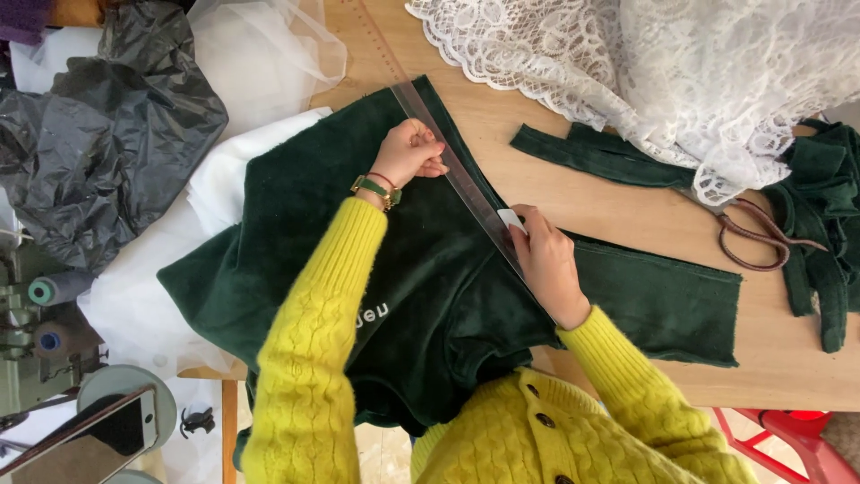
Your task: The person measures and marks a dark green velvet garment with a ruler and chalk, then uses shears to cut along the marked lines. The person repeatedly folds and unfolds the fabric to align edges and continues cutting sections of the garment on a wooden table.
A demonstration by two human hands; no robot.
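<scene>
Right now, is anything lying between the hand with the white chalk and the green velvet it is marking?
Nothing visible does. The right hand presses the white chalk straight onto the green velvet, along the edge of the clear ruler, which the left hand pins flat. The scissors lie well off to the side.

Ruler [457, 170] on velvet cloth [358, 269] on table [627, 206]; scissors [761, 237] right, lace [699, 72] behind, plastic bag [98, 134] left.

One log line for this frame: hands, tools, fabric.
left hand: pressing clear ruler | right hand: white chalk at ruler edge | green velvet on wooden table | scissors untouched
</scene>
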